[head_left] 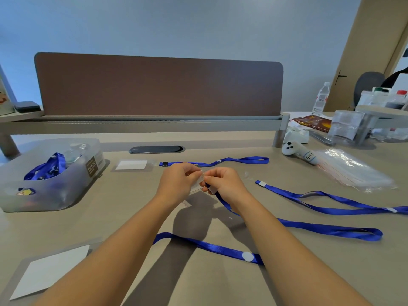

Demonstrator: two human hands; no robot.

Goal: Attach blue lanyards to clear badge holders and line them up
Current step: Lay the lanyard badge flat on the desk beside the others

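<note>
My left hand (180, 180) pinches a clear badge holder (195, 188) held above the desk; most of it is hard to make out. My right hand (223, 183) grips the clip end of a blue lanyard (326, 228) right against it; the strap trails right across the desk. One finished badge holder (131, 165) with a white card lies at the back, joined to a blue lanyard (231, 161). A loose blue lanyard (331, 202) lies at the right. Another card-filled holder (50, 272) lies near left, with a blue strap (209, 247) running under my arms.
A frosted plastic bin (55, 191) with blue lanyards and clear holders sits at the left. A bag of clear sleeves (353, 171) and a white controller (298, 151) lie at the right. A brown divider panel (159, 85) closes the back; bottles and containers crowd the far right.
</note>
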